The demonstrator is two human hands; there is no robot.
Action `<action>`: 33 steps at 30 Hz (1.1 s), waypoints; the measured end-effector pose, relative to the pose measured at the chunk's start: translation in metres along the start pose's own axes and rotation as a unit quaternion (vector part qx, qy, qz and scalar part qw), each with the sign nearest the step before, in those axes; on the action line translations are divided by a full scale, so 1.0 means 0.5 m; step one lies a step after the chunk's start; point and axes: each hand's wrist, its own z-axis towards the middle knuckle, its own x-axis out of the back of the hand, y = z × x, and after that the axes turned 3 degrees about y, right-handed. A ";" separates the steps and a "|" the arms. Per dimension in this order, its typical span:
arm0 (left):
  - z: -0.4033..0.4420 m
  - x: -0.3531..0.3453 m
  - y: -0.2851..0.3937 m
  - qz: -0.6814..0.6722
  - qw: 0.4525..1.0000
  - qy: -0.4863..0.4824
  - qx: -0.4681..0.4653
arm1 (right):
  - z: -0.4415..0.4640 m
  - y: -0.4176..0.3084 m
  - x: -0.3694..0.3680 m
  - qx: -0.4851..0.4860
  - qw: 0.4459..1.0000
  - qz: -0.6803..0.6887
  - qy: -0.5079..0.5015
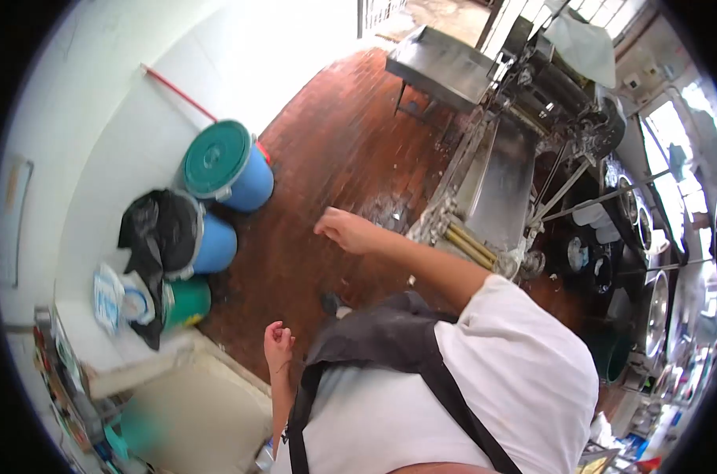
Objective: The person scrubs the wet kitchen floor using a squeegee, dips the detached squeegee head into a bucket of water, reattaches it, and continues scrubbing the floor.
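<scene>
My right hand (347,230) reaches out over the red-brown floor (311,174), its fingers curled in and nothing visible in them. Lower down and to the left, my left hand (279,344) is beside the dark apron (366,336), with loosely bent fingers, somewhat apart, and no object in them. Neither hand touches anything. Nearest to the right hand are the floor and a wet patch with pale bits (390,212).
Left: blue bin with green lid (216,158), blue bin (215,243) with black bag (161,229), green bucket (186,302), red stick (177,92). Lower left: pale-topped surface (204,407). Right: metal machine (548,95), steel tray (441,67), yellowish rollers (471,243).
</scene>
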 end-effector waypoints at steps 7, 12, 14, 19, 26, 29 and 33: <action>0.409 -0.149 0.398 0.131 0.962 -0.196 -0.136 | 0.059 0.114 0.135 -0.217 0.966 -0.052 0.130; 0.591 -0.327 0.602 0.226 0.896 -0.257 -0.281 | 0.149 0.233 0.196 -0.329 0.923 -0.030 0.199; 0.684 -0.376 0.610 0.202 0.906 -0.259 -0.266 | 0.213 0.305 0.233 -0.299 0.931 -0.026 0.210; 0.939 -0.348 0.646 0.220 0.933 -0.099 -0.267 | 0.392 0.364 0.337 -0.284 0.934 -0.026 0.213; 1.576 0.003 0.895 -0.009 0.978 0.194 -0.072 | 0.538 0.400 0.482 -0.299 0.914 -0.077 0.264; 1.736 0.073 1.050 0.080 0.938 0.323 -0.093 | 0.531 0.412 0.474 -0.363 0.875 -0.062 0.314; 1.883 0.099 1.150 0.101 0.940 0.318 -0.069 | 0.512 0.440 0.418 -0.442 0.816 -0.083 0.364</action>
